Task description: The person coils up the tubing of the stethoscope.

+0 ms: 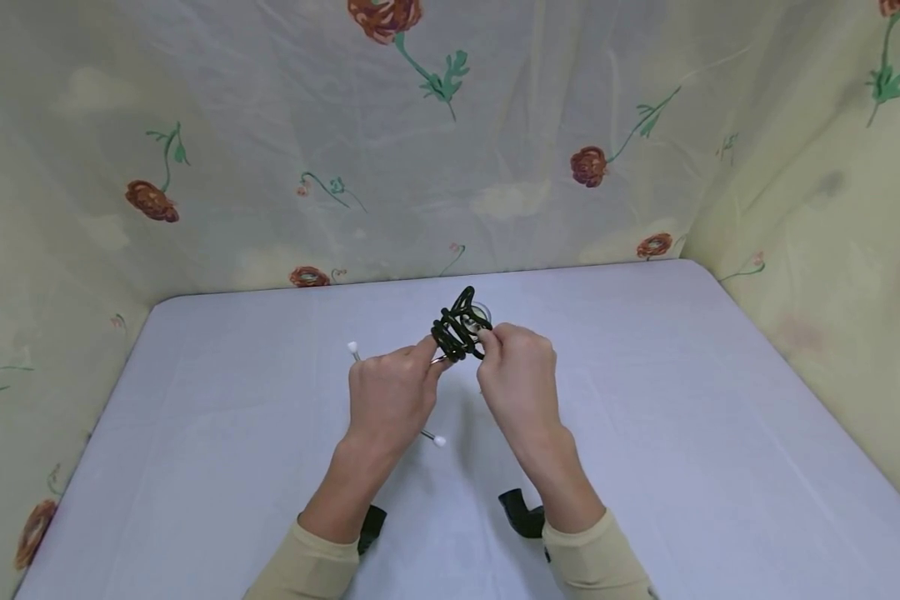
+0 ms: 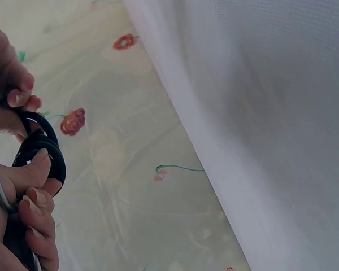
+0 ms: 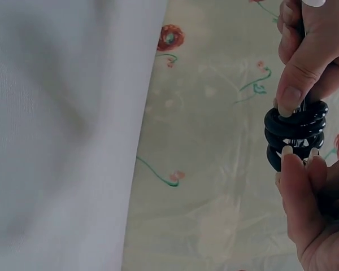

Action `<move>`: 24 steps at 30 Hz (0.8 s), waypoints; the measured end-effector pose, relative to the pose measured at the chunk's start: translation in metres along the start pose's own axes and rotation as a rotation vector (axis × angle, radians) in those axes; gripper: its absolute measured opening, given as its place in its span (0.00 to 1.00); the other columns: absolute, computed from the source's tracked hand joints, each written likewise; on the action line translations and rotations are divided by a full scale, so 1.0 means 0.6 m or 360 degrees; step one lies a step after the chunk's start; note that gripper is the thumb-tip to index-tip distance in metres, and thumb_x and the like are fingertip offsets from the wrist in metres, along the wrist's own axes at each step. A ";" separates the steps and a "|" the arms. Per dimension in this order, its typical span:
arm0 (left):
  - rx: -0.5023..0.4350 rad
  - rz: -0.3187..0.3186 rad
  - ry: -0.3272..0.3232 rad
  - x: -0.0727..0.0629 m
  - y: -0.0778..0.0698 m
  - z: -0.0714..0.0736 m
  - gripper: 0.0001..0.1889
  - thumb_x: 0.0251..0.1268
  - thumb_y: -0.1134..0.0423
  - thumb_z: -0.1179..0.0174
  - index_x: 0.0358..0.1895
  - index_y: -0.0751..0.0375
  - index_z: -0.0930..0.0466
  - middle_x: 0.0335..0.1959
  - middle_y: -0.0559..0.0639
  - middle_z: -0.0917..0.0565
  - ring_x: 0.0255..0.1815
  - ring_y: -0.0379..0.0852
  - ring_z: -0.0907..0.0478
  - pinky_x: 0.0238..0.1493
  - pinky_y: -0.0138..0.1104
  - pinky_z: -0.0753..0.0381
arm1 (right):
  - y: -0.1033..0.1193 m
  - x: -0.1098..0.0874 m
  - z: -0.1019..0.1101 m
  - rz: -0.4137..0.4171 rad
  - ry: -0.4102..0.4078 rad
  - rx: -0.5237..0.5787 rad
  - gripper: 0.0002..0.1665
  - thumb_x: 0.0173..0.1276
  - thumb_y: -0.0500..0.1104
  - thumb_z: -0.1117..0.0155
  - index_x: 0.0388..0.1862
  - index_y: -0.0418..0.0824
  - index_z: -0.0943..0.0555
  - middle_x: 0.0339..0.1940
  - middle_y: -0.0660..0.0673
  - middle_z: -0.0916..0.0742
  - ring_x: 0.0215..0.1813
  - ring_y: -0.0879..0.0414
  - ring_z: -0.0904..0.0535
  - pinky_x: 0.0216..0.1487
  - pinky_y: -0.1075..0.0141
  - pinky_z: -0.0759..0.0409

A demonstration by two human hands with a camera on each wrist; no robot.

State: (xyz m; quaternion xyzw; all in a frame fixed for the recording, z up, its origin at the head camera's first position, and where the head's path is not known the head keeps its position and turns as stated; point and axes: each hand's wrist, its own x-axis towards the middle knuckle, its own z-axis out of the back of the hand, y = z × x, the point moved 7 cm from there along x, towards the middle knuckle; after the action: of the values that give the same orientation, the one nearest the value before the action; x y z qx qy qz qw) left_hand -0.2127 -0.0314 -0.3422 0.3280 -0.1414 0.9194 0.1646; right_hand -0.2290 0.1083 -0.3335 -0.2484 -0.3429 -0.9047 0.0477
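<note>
A stethoscope is held up over the table, its black tubing [image 1: 453, 332] wound in several tight loops. My left hand [image 1: 392, 387] grips its metal ear tubes, whose white ear tips [image 1: 353, 347] stick out on either side of the fist. In the left wrist view, the left thumb presses on the coiled tubing [image 2: 56, 161]. At the other end of the coil, my right hand [image 1: 521, 375] pinches the stethoscope near its round chest piece [image 1: 480, 313], which the fingers partly cover. The right fingertips [image 3: 291, 164] touch the lowest loop in the right wrist view.
A white-covered table [image 1: 682, 417] spreads below both hands. Flower-patterned curtains [image 1: 495, 167] hang behind it and at its sides. Black curved pieces [image 1: 523, 514] show beside both wrists, partly hidden by the arms.
</note>
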 end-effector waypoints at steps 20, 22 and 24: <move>-0.0066 0.0041 0.0075 -0.001 0.001 -0.009 0.11 0.60 0.52 0.30 0.38 0.54 0.12 0.17 0.45 0.14 0.09 0.36 0.31 0.12 0.27 0.46 | -0.026 -0.001 -0.009 -0.0312 0.0234 0.0305 0.18 0.74 0.43 0.40 0.24 0.36 0.19 0.12 0.43 0.17 0.10 0.59 0.22 0.16 0.66 0.23; -0.0090 0.0054 0.0080 -0.001 0.002 -0.010 0.11 0.60 0.52 0.29 0.38 0.54 0.12 0.18 0.45 0.14 0.10 0.35 0.32 0.13 0.27 0.46 | -0.030 -0.001 -0.009 -0.0366 0.0258 0.0370 0.17 0.74 0.43 0.39 0.25 0.35 0.19 0.13 0.42 0.17 0.11 0.58 0.22 0.17 0.65 0.22; -0.0105 0.0060 0.0081 -0.001 0.003 -0.010 0.10 0.59 0.52 0.29 0.38 0.54 0.13 0.18 0.45 0.14 0.10 0.35 0.33 0.13 0.27 0.46 | -0.033 -0.001 -0.010 -0.0393 0.0272 0.0412 0.18 0.74 0.44 0.40 0.26 0.34 0.18 0.14 0.42 0.17 0.12 0.58 0.21 0.18 0.65 0.20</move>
State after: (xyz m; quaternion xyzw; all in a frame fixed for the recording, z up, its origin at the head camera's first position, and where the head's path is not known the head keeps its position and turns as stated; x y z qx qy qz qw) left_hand -0.2165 -0.0307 -0.3474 0.2961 -0.1736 0.9252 0.1616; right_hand -0.2360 0.1195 -0.3493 -0.1184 -0.4789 -0.8698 -0.0031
